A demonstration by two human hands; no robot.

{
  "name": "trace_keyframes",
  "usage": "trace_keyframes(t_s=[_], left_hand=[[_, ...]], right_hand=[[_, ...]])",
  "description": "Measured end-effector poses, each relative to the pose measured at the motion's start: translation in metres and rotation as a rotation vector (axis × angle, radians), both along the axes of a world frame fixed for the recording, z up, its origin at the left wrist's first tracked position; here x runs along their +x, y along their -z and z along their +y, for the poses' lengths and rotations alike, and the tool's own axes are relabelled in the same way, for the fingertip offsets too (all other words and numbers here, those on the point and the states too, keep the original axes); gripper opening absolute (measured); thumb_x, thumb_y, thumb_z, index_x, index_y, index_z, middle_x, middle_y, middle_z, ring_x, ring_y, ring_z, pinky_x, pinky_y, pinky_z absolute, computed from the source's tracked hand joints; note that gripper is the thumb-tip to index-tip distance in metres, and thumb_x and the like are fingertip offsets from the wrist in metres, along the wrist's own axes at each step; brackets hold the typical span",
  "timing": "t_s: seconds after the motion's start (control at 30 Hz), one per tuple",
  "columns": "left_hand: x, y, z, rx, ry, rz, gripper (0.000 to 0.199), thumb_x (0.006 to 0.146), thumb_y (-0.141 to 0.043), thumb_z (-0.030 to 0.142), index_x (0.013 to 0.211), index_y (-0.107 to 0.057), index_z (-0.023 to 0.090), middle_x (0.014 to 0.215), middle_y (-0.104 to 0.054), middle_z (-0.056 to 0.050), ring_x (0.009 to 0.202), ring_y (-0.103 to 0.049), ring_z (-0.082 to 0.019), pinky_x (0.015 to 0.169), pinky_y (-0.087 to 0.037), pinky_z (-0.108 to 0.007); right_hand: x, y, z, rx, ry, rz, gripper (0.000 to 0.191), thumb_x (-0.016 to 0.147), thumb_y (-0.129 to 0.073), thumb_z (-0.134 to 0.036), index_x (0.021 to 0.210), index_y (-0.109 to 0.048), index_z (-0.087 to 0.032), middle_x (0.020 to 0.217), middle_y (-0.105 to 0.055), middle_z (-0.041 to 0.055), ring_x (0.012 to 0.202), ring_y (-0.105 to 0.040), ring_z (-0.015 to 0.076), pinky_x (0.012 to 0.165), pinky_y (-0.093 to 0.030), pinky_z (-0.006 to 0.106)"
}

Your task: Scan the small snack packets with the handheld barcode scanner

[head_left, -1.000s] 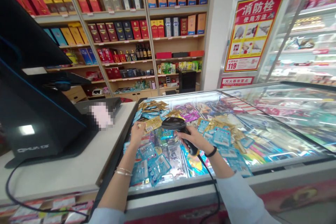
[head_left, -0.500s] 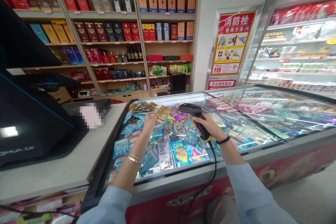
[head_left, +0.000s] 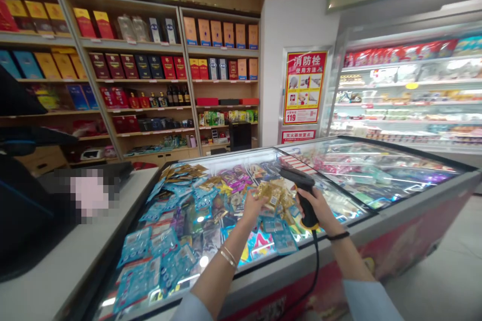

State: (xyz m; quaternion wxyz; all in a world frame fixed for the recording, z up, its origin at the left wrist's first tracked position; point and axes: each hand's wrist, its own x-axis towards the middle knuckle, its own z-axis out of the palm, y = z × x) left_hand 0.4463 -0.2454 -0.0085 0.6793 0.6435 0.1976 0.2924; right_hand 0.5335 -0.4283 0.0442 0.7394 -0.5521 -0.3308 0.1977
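Note:
My left hand (head_left: pixel 254 204) pinches a gold packet (head_left: pixel 271 196) by its left side, above the glass top of a chest freezer (head_left: pixel 211 169). Just to the right, my right hand (head_left: pixel 315 204) is wrapped round the handle of a black barcode scanner (head_left: pixel 298 178), whose head points up and left over the gold packet. A cable hangs from the handle. Many blue packets (head_left: pixel 137 283) lie on the left of the glass, and a pile of gold packets (head_left: pixel 181 173) lies at its back left corner.
On the left, a grey counter (head_left: pixel 83 256) carries a black machine (head_left: pixel 22 200). Shelves (head_left: pixel 222 51) of boxes and bottles stand behind the freezer. A red poster (head_left: pixel 304 85) hangs on the wall, and a lit refrigerated display (head_left: pixel 406 95) stands at the right.
The view has tilted up and shifted. My left hand has moved right with the gold packet, closer to the scanner, and the packet is now in front of the scanner's head.

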Motion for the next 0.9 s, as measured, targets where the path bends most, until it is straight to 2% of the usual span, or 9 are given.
trace_keyframes(t_s=[0.1, 0.2, 0.33, 0.43, 0.57, 0.63, 0.7, 0.8, 0.9], left_hand=[[0.005, 0.013, 0.0, 0.07, -0.079, 0.103, 0.045, 0.071, -0.076, 0.021, 0.104, -0.047, 0.024, 0.085, -0.07, -0.002, 0.072, -0.07, -0.021, 0.067, -0.058, -0.036], [0.002, 0.018, 0.006, 0.282, -0.152, 0.159, 0.034, 0.073, -0.071, 0.018, 0.1, -0.05, 0.023, 0.09, -0.07, -0.004, 0.078, -0.07, -0.021, 0.073, -0.055, -0.035], [-0.002, 0.016, 0.011, 0.569, -0.24, 0.207, 0.016, 0.073, -0.07, 0.017, 0.081, -0.056, 0.021, 0.091, -0.068, -0.006, 0.094, -0.065, -0.023, 0.089, -0.049, -0.037], [-0.003, 0.015, 0.01, 0.643, -0.273, 0.238, 0.01, 0.075, -0.07, 0.018, 0.078, -0.06, 0.02, 0.093, -0.066, -0.007, 0.096, -0.063, -0.024, 0.091, -0.046, -0.037], [-0.003, 0.013, 0.009, 0.654, -0.293, 0.238, 0.007, 0.074, -0.07, 0.015, 0.076, -0.064, 0.019, 0.098, -0.066, -0.008, 0.101, -0.061, -0.024, 0.095, -0.045, -0.037], [-0.005, 0.005, 0.014, 0.652, -0.301, 0.211, 0.006, 0.074, -0.069, 0.015, 0.075, -0.065, 0.019, 0.097, -0.067, -0.008, 0.105, -0.061, -0.024, 0.097, -0.044, -0.038], [-0.01, -0.01, 0.024, 0.654, -0.315, 0.158, 0.003, 0.075, -0.068, 0.016, 0.075, -0.066, 0.018, 0.096, -0.068, -0.008, 0.106, -0.06, -0.024, 0.098, -0.044, -0.038], [-0.03, -0.044, 0.053, 0.654, -0.367, 0.055, 0.002, 0.078, -0.067, 0.018, 0.077, -0.068, 0.018, 0.094, -0.069, -0.008, 0.103, -0.061, -0.023, 0.096, -0.045, -0.037], [-0.069, -0.077, 0.091, 0.627, -0.456, -0.054, 0.008, 0.08, -0.065, 0.022, 0.083, -0.069, 0.017, 0.101, -0.07, -0.009, 0.099, -0.063, -0.021, 0.085, -0.049, -0.032]], right_hand=[[0.005, 0.014, -0.005, -0.019, 0.033, 0.017, 0.042, 0.071, -0.075, -0.054, 0.087, -0.058, -0.018, 0.056, -0.055, -0.0052, 0.037, -0.049, 0.0109, 0.033, -0.04, 0.024], [0.012, 0.028, -0.009, -0.084, 0.048, 0.014, 0.04, 0.072, -0.075, -0.054, 0.078, -0.058, -0.018, 0.053, -0.055, -0.0042, 0.037, -0.048, 0.0114, 0.034, -0.041, 0.024], [0.02, 0.041, -0.014, -0.137, 0.064, 0.015, 0.039, 0.073, -0.075, -0.054, 0.072, -0.058, -0.019, 0.051, -0.056, -0.0025, 0.037, -0.048, 0.0118, 0.035, -0.041, 0.025], [0.022, 0.044, -0.016, -0.129, 0.086, 0.045, 0.039, 0.071, -0.076, -0.053, 0.073, -0.058, -0.019, 0.052, -0.056, -0.0027, 0.038, -0.049, 0.012, 0.034, -0.04, 0.024], [0.02, 0.039, -0.017, -0.133, 0.088, 0.072, 0.042, 0.068, -0.078, -0.054, 0.08, -0.061, -0.017, 0.053, -0.056, -0.0026, 0.037, -0.049, 0.0121, 0.034, -0.04, 0.025], [0.019, 0.035, -0.016, -0.129, 0.086, 0.071, 0.043, 0.067, -0.079, -0.054, 0.082, -0.062, -0.017, 0.054, -0.056, -0.0028, 0.037, -0.049, 0.0118, 0.034, -0.04, 0.025], [0.017, 0.029, -0.013, -0.118, 0.085, 0.07, 0.044, 0.066, -0.08, -0.053, 0.084, -0.062, -0.017, 0.056, -0.056, -0.0027, 0.038, -0.05, 0.0121, 0.034, -0.04, 0.025], [0.012, 0.014, -0.006, -0.095, 0.068, 0.064, 0.045, 0.065, -0.081, -0.051, 0.087, -0.061, -0.017, 0.057, -0.056, -0.0024, 0.039, -0.05, 0.0124, 0.034, -0.041, 0.025], [-0.001, -0.005, 0.007, -0.054, 0.026, 0.038, 0.043, 0.067, -0.079, -0.05, 0.09, -0.06, -0.019, 0.059, -0.056, -0.0022, 0.04, -0.05, 0.0123, 0.034, -0.041, 0.025]])
